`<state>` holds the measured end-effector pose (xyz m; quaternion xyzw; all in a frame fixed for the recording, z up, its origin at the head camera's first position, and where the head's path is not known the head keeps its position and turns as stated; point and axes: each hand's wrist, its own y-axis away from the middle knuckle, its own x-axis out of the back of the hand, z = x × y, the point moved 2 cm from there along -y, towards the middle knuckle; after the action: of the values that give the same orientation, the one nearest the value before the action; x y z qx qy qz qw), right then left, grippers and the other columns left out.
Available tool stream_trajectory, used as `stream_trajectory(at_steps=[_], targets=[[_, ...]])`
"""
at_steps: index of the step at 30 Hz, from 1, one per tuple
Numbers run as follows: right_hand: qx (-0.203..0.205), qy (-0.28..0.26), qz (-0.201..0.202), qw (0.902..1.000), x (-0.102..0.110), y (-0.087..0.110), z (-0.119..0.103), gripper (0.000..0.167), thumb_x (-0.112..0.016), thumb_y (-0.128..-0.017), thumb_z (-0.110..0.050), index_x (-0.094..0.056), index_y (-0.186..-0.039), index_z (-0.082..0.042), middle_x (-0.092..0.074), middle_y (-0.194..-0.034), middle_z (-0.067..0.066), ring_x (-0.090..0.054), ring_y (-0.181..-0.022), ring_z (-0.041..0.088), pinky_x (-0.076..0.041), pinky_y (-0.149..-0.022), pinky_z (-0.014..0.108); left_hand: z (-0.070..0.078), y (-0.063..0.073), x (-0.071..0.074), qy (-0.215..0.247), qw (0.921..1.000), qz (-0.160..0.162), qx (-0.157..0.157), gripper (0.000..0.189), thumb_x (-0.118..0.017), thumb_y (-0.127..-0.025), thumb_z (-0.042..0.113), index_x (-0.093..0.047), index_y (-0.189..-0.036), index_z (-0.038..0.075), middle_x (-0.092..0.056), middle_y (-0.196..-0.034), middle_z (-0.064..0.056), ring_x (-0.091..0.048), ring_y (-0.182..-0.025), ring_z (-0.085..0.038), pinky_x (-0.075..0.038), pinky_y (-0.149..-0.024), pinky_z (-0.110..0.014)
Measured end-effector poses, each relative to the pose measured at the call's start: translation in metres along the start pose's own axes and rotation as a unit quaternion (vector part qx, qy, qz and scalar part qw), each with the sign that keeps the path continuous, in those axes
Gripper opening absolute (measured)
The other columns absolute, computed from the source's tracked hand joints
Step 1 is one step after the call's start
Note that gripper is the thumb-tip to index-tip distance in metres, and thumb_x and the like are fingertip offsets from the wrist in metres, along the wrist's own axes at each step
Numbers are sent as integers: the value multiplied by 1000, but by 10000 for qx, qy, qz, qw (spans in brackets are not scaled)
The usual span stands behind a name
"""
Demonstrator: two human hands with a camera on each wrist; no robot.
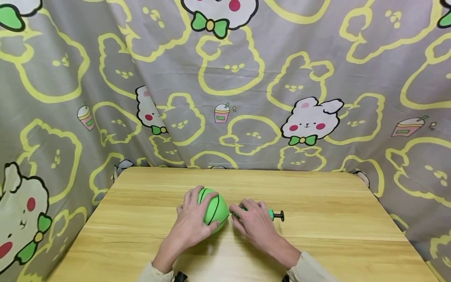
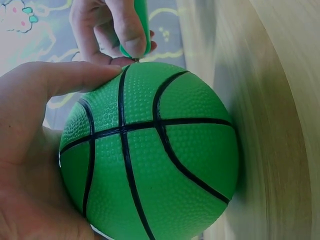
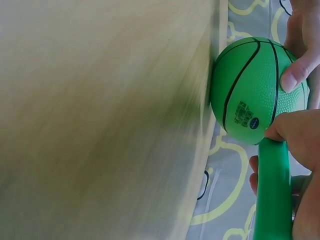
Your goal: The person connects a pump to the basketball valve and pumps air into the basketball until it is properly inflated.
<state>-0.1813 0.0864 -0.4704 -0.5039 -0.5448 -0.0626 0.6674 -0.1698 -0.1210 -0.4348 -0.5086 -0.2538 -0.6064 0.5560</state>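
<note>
A small green toy basketball (image 1: 217, 210) with black lines sits on the wooden table. My left hand (image 1: 192, 221) grips it from the left side, fingers over the top and thumb on the near side. Just right of the ball, my right hand (image 1: 256, 225) holds a green hand pump (image 3: 272, 192), whose black plunger handle (image 1: 281, 216) points right. The pump's front end meets the ball's surface in the right wrist view, beside a printed code (image 3: 243, 114). In the left wrist view a thin bit of needle shows at the pump's tip; whether it is inside the ball I cannot tell.
The wooden table (image 1: 327, 203) extends around both hands, its far edge against a grey curtain (image 1: 246, 133) with yellow outlines and cartoon animals. The curtain also hangs along the left and right sides.
</note>
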Motion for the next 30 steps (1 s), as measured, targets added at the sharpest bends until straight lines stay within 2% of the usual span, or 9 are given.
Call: stream_trajectory(at_steps=[4, 8, 12, 18, 24, 30], targets=[[20, -14, 86, 10000, 2, 3, 4, 12, -76, -87, -20, -69, -96, -25, -61, -81, -6, -56, -72, 11, -36, -63, 30, 2, -2, -2, -1, 10000, -20, -36, 76, -86, -74, 44, -55, -142, 29, -37, -152, -19, -34, -137, -42, -46, -82, -69], [39, -70, 156, 9998, 3, 6, 7, 13, -75, -85, -17, -68, -94, -23, -59, -78, -6, -47, -60, 6, -34, -53, 22, 5, -4, -3, -34, 9999, -22, -94, 76, -86, -74, 44, -55, -142, 29, -38, -152, -18, -35, -137, -41, -47, -81, -67], [31, -156, 151, 9998, 5, 7, 9, 14, -75, -83, -14, -68, -92, -23, -58, -78, -7, -42, -57, 3, -31, -47, 17, 6, -4, -5, -86, 9999, -19, -136, 76, -86, -74, 45, -55, -142, 29, -37, -152, -17, -34, -137, -41, -47, -81, -67], [3, -280, 32, 9996, 9, 10, 13, 15, -76, -82, -13, -69, -93, -23, -57, -78, -10, -38, -57, 1, -29, -47, 16, 5, -4, -5, -54, 9996, -89, -265, 78, -85, -75, 46, -53, -145, 31, -36, -154, -17, -34, -137, -41, -47, -82, -68], [-229, -518, 47, 9984, 18, 13, 23, 17, -78, -82, -9, -70, -92, -21, -63, -80, -7, -45, -59, 2, -36, -49, 18, -1, -2, 0, 184, 9997, -147, -48, 80, -86, -74, 43, -52, -146, 30, -34, -155, -18, -31, -140, -42, -46, -87, -69], [-695, -1058, -448, 9909, 26, 17, 34, 14, -79, -91, -14, -70, -102, -17, -64, -89, -5, -56, -69, 4, -47, -58, 22, -6, 0, 3, 252, 9996, -91, -58, 87, -88, -72, 45, -51, -149, 29, -35, -156, -16, -32, -140, -41, -45, -89, -68]])
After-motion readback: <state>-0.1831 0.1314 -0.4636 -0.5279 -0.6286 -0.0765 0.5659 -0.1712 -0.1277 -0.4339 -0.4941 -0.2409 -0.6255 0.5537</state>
